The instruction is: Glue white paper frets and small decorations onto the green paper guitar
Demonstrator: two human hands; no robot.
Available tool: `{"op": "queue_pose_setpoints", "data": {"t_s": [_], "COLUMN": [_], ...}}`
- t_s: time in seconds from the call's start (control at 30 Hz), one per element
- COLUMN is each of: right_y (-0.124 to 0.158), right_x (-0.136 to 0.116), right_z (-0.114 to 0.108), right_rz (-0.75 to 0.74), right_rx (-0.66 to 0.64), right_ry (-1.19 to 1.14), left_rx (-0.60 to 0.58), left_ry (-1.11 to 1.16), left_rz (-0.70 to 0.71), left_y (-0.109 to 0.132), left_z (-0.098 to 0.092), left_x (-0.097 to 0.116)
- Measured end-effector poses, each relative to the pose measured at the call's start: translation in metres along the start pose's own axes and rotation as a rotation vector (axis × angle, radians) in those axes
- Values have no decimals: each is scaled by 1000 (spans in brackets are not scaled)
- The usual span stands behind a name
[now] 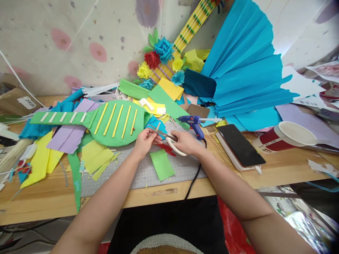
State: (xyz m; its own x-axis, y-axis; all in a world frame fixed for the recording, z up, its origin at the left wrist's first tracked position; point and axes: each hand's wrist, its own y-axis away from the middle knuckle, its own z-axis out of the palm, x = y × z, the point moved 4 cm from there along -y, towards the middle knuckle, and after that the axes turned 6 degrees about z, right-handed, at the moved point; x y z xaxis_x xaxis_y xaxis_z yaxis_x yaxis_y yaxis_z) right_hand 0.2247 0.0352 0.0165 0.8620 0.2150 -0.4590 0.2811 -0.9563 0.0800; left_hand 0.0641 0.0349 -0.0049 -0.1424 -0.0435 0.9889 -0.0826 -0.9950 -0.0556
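My right hand (185,141) grips a pair of scissors (171,138) with white handles, the blades pointing left. Close to the blade tips, my left hand (145,141) has its fingers pinched on a thin strip (158,126) that stands up by the blades; its full length is hidden. Under the hands are a dark red scrap (167,149) and a green crepe paper rectangle (162,164) on the grey cutting mat (127,173). Just left lies a green paper guitar shape (116,123) with yellow strips on its body and white strips on its neck.
Beyond my right hand rests a blue glue gun (194,124), its black cord running over the table edge. Further right are a phone (241,144) and a paper cup (286,135). A flowered yellow guitar (182,38) and blue pleated paper (246,63) stand behind.
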Motion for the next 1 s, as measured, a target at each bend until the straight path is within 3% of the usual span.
{"op": "queue_pose_setpoints", "data": {"t_s": [0.4,0.67,1.0], "right_y": [-1,-3,2], "right_x": [1,1,-6], "right_z": [2,2,1], "right_rz": [-38,-176,-120], "right_rx": [76,126,167], "right_ry": [40,59,185], "left_rx": [99,54,-14], "left_ry": [-43,-199,-399], "left_rz": [60,121,222], "left_y": [0,0,2], "left_z": [-6,-7,-9], "left_x": [0,-6,4]}}
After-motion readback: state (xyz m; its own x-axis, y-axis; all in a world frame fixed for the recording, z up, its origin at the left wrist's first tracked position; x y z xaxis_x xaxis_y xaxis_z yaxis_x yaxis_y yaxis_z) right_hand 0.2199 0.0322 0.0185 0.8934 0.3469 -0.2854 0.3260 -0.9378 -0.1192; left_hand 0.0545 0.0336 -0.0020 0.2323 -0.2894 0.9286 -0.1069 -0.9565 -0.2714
